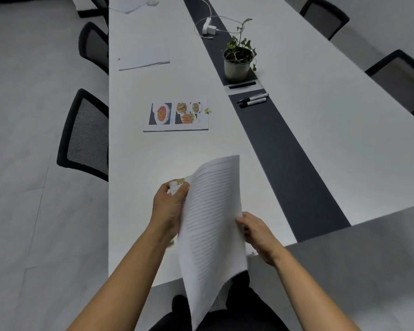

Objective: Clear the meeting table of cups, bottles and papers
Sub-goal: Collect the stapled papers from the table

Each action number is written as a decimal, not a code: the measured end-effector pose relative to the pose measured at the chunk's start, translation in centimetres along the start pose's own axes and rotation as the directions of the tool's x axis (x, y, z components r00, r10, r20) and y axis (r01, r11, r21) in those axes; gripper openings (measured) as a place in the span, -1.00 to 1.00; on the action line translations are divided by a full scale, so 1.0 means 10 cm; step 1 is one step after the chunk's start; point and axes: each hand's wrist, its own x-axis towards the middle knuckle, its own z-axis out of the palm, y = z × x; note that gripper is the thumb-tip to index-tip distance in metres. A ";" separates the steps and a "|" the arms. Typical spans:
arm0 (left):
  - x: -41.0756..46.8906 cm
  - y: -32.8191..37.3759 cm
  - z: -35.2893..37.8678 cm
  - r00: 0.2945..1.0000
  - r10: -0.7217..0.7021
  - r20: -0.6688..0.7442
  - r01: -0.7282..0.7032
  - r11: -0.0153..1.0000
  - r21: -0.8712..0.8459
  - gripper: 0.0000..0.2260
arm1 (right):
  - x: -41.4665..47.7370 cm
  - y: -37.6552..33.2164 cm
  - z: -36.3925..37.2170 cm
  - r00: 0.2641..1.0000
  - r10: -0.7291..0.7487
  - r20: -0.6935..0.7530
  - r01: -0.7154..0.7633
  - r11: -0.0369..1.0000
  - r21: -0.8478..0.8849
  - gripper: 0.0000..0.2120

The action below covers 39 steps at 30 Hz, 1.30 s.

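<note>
A clipped stack of printed text pages (212,223) is lifted off the near end of the white meeting table (320,120), curling upward. My left hand (169,206) grips its top left corner by a gold binder clip. My right hand (256,231) pinches the right edge of the pages. Farther up the table lies a clipped set of papers with food photos (176,115). Beyond it rests a plain white stack of papers (142,62), and more white paper (129,5) sits at the far end.
A potted plant (239,59) stands on the table's dark centre strip, with two markers (252,100) in front and a white charger with cable (208,26) behind. Black mesh chairs (86,132) line the left side; others (402,77) stand on the right.
</note>
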 end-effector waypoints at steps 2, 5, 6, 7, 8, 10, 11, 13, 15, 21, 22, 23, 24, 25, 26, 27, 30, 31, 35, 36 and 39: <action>0.18 -0.09 -0.04 0.990 0.026 -0.140 -0.008 0.992 0.126 -0.72 | -0.05 0.09 -0.14 0.998 -0.014 -0.065 0.005 0.992 -0.128 -0.79; 0.37 -0.24 -0.08 0.993 -0.025 -0.113 0.049 0.975 0.217 -0.68 | -0.05 0.18 -0.24 0.989 -0.039 -0.143 0.011 0.981 -0.192 -0.85; 0.41 -0.28 -0.08 0.996 -0.038 -0.081 0.057 0.968 0.245 -0.63 | -0.04 0.18 -0.23 0.987 -0.037 -0.155 0.004 0.978 -0.208 -0.85; 0.45 -0.32 -0.06 0.998 -0.030 -0.059 0.045 0.958 0.282 -0.58 | 0.00 0.17 -0.23 0.985 -0.044 -0.168 0.005 0.975 -0.224 -0.85; 0.46 -0.34 -0.04 0.999 -0.005 -0.049 0.020 0.948 0.316 -0.55 | 0.05 0.16 -0.21 0.982 -0.055 -0.180 0.013 0.974 -0.228 -0.85; 0.49 -0.35 0.00 0.996 0.062 -0.064 -0.036 0.935 0.353 -0.54 | 0.20 0.15 -0.19 0.980 -0.073 -0.188 0.028 0.972 -0.234 -0.80; 0.50 -0.36 0.01 0.993 0.093 -0.078 -0.058 0.929 0.367 -0.52 | 0.29 0.16 -0.18 0.982 -0.068 -0.176 0.022 0.967 -0.253 -0.75; 0.56 -0.42 -0.01 0.987 0.103 -0.121 -0.047 0.915 0.401 -0.42 | 0.48 0.19 -0.15 0.990 -0.004 -0.143 -0.045 0.942 -0.333 -0.59; 0.57 -0.51 -0.07 0.984 0.006 -0.178 0.067 0.914 0.400 -0.34 | 0.62 0.24 -0.12 0.988 0.093 -0.121 -0.138 0.884 -0.447 -0.40; 0.44 -0.95 -0.15 0.966 -0.234 -0.108 0.258 0.883 0.391 -0.40 | 0.71 0.40 -0.13 0.983 0.058 -0.173 -0.144 0.827 -0.543 -0.38; 0.44 -1.00 -0.15 0.964 -0.242 -0.109 0.265 0.879 0.395 -0.40 | 0.71 0.42 -0.15 0.983 0.053 -0.175 -0.140 0.832 -0.537 -0.39; 0.44 -1.03 -0.14 0.963 -0.248 -0.107 0.270 0.882 0.388 -0.41 | 0.70 0.45 -0.16 0.983 0.044 -0.177 -0.135 0.833 -0.537 -0.40; 0.44 -1.04 -0.13 0.963 -0.248 -0.104 0.269 0.886 0.378 -0.42 | 0.70 0.48 -0.17 0.983 0.032 -0.180 -0.128 0.828 -0.546 -0.40; 0.46 -1.05 -0.12 0.965 -0.242 -0.102 0.263 0.890 0.372 -0.44 | 0.70 0.51 -0.16 0.983 0.023 -0.182 -0.123 0.818 -0.562 -0.40; 0.47 -1.07 -0.11 0.966 -0.240 -0.097 0.259 0.893 0.368 -0.44 | 0.70 0.54 -0.15 0.985 0.015 -0.172 -0.115 0.800 -0.589 -0.40; 0.49 -1.09 -0.09 0.965 -0.248 -0.089 0.263 0.890 0.372 -0.43 | 0.70 0.56 -0.12 0.989 0.006 -0.149 -0.099 0.777 -0.622 -0.39; 0.51 -1.09 -0.02 0.974 -0.219 -0.059 0.223 0.880 0.419 -0.39 | 0.67 0.62 -0.06 0.997 -0.006 -0.077 -0.048 0.727 -0.685 -0.30; 0.52 -1.10 -0.02 0.976 -0.210 -0.060 0.216 0.883 0.417 -0.38 | 0.66 0.63 -0.07 0.997 -0.002 -0.074 -0.049 0.736 -0.676 -0.27; 0.56 -1.11 -0.03 0.977 -0.199 -0.079 0.214 0.887 0.409 -0.42 | 0.70 0.62 -0.20 0.993 0.011 -0.117 -0.088 0.729 -0.679 -0.24; 0.55 -1.13 -0.03 0.977 -0.190 -0.095 0.213 0.890 0.403 -0.48 | 0.73 0.61 -0.20 0.991 0.013 -0.132 -0.101 0.720 -0.687 -0.24; 0.50 -1.19 0.01 0.979 -0.187 -0.079 0.203 0.882 0.425 -0.47 | 0.76 0.58 -0.12 0.991 0.015 -0.133 -0.101 0.729 -0.677 -0.25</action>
